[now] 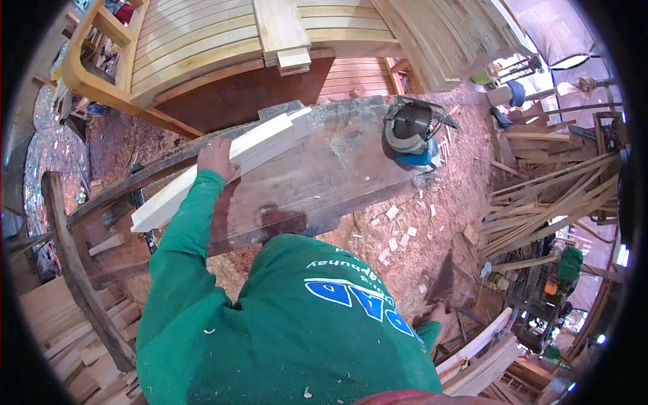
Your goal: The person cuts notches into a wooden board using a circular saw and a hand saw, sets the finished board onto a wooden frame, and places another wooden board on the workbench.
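My left hand [217, 159] is wrapped over the edge of a pale wooden board [182, 196], which lies at a slant on the worn workbench [317, 175] beside another pale piece. Its thumb rests on the bench side. Low on the right, my right hand [439, 314] hangs beside my body, near some long pale planks [476, 347]; its fingers are small and partly hidden, so their grip is unclear. A teal circular saw [410, 131] with a dark blade sits at the bench's far right end, apart from both hands.
Slatted wooden furniture [202, 40] stands behind the bench. Small offcuts [393, 212] and sawdust cover the floor. Long strips of lumber [547, 202] are piled at right, and stacked boards [88, 344] lie at lower left near an upright dark post [77, 270].
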### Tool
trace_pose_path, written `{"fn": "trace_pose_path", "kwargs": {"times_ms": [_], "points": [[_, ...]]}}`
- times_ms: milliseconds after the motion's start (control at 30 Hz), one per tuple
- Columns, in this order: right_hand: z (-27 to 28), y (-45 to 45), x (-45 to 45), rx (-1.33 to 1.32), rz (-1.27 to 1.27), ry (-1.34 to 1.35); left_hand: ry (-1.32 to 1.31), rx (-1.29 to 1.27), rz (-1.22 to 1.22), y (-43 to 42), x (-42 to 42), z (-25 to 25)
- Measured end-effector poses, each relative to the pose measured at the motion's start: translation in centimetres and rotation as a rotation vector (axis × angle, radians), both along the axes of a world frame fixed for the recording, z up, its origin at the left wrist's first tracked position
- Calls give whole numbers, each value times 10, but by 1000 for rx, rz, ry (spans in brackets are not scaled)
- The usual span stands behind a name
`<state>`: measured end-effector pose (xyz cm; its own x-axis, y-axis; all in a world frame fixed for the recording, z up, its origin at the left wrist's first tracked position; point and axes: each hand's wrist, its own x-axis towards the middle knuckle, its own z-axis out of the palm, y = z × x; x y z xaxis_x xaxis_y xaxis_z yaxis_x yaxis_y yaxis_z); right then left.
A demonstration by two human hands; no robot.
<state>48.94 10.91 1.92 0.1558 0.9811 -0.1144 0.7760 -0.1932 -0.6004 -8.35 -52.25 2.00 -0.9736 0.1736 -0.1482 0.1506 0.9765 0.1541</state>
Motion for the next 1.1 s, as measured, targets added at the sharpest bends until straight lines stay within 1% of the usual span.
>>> {"fn": "trace_pose_path", "kwargs": {"times_ms": [67, 100, 133, 200, 233, 300, 333, 367, 433, 467, 500, 533, 600, 667, 733, 767, 800, 867, 900, 967, 1000, 1100], "points": [[21, 42, 19, 127, -51, 99, 22, 44, -17, -5, -2, -5], [60, 30, -6, 79, -77, 149, 84, 59, -68, -10, 0, -13], [117, -1, -53, 31, -106, 198, 62, 35, -63, -7, 2, -11], [154, -11, -66, 282, 62, 308, 4, -17, -56, -5, 11, -6], [174, -22, -82, 500, 143, 281, 3, -54, -63, -4, 16, -7], [205, -40, -113, 668, 271, 368, 18, -39, -43, -9, 17, -10], [220, -48, -122, 616, 313, 478, 22, -37, -35, -14, 20, -11], [237, -67, -143, 537, 206, 522, 9, -41, -18, -19, 16, -13], [255, -91, -174, 477, 368, 624, 2, -93, -24, -19, 11, -4], [258, -101, -186, 447, 446, 673, -2, -118, -30, -18, 9, -1], [257, -110, -195, 327, 487, 700, 33, -134, -44, -17, 8, -4], [251, -125, -209, 269, 589, 720, 44, -111, -79, -12, 7, -5], [238, -157, -240, 157, 715, 652, 67, -69, -139, 4, 4, -5], [230, -206, -285, 159, 787, 527, 45, 29, -247, 25, -7, -17], [196, -212, -291, 44, 954, 453, 43, 79, -311, 48, -15, -19], [192, -222, -301, -34, 1043, 421, 45, 107, -341, 57, -19, -20], [187, -233, -310, -114, 1131, 383, 23, 108, -324, 62, -21, -20], [173, -250, -321, -153, 1236, 396, -17, 105, -296, 68, -27, -14], [168, -256, -324, -213, 1278, 406, 55, 128, -297, 68, -26, -20], [156, -265, -328, -280, 1338, 465, -20, 99, -241, 75, -27, -13], [157, -265, -328, -444, 1322, 395, -61, 81, -214, 77, -26, -10], [136, -266, -331, -352, 1456, 416, 39, 91, -270, 75, -24, -15]]}}
